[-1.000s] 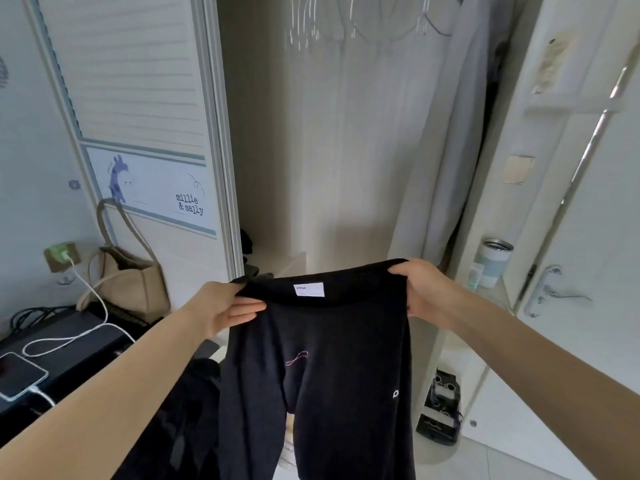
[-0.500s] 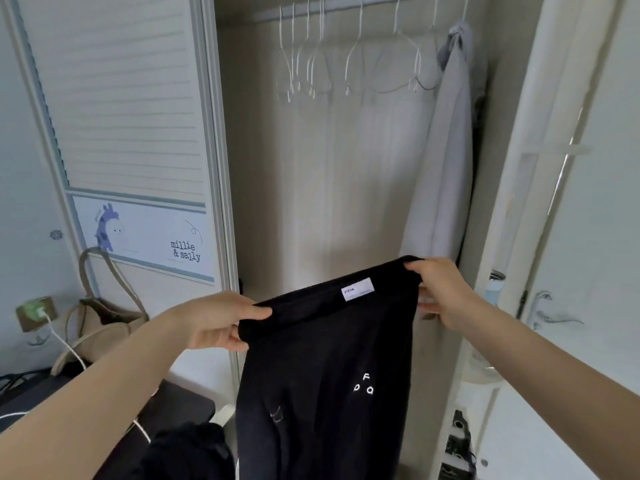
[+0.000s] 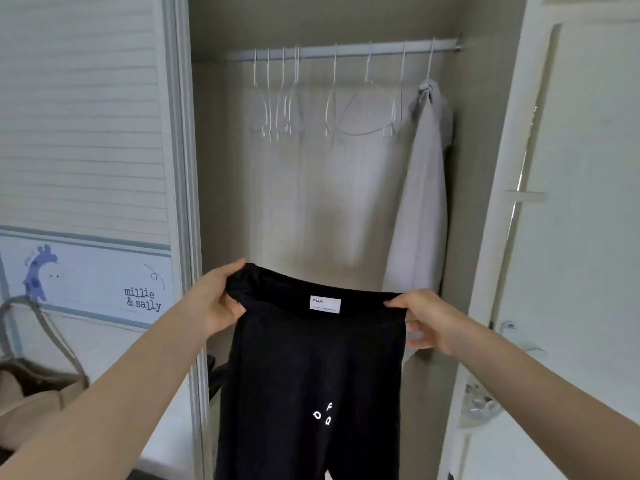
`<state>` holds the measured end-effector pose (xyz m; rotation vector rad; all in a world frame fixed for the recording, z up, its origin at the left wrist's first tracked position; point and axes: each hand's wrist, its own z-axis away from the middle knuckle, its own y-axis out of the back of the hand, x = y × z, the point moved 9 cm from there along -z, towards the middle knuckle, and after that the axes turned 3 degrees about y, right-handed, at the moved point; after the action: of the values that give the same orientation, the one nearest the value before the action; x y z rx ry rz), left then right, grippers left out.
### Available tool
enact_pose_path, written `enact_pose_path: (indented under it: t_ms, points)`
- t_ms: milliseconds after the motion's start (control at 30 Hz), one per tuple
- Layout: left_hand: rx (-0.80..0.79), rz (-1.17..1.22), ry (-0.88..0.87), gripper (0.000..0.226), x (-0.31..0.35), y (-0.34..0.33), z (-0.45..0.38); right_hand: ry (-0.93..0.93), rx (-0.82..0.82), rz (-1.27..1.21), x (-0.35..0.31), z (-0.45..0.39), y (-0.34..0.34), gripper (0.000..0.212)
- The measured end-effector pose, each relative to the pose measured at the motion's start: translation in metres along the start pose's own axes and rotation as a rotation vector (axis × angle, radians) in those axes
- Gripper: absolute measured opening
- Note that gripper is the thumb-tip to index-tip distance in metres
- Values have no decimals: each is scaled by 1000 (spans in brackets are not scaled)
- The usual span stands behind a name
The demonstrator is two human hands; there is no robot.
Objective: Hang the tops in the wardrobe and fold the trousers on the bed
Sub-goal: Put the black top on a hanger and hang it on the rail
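The black trousers (image 3: pixel 311 368) have risen from my lap level to chest height before the open wardrobe (image 3: pixel 346 202), its rail (image 3: pixel 346 51) now in view: inspection done, folding on the bed remains. My left hand (image 3: pixel 211 299) and right hand (image 3: pixel 424 320) each pinch a waistband corner, fingers curled.
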<state>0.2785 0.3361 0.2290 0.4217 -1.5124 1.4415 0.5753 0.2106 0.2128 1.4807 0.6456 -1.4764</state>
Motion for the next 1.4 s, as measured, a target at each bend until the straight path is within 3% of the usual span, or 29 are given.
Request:
enact_pose_path:
  t_ms: [167, 267, 400, 467, 567, 633, 733, 900, 1067, 1200, 1267, 1400]
  points:
    - [-56, -285, -215, 13, 46, -44, -32, 80, -98, 258, -59, -15, -12, 21]
    - [-89, -392, -315, 16, 71, -73, -49, 294, -21, 266, -128, -29, -15, 11]
    - [-120, -573, -397, 19, 98, -109, -76, 704, 348, 26, -255, -41, 21, 7]
    - [-126, -639, -450, 21, 111, -124, -91, 899, 610, 172, -313, -39, 38, 11]
    - [-120, -725, -537, 22, 132, -142, -108, 1036, 898, 365, -373, -43, 53, 21]
    - [-117, -757, -591, 22, 145, -149, -121, 980, 981, 446, -402, -66, 66, 27]
    - [-113, -778, -649, 21, 161, -156, -145, 836, 984, 519, -430, -108, 84, 32]
    - [-59, -819, -761, 36, 178, -159, -172, 646, 770, 631, -436, -163, 96, 33]
    - [-21, -824, -806, 34, 186, -156, -191, 573, 630, 468, -423, -194, 107, 26]
    - [-21, -870, -807, 32, 185, -154, -200, 636, 645, 317, -426, -198, 117, 27]
    - [-18, -889, -811, 35, 183, -152, -201, 670, 738, 272, -430, -193, 125, 37]
    - [-16, -914, -800, 36, 179, -144, -198, 672, 909, 230, -430, -182, 142, 37]
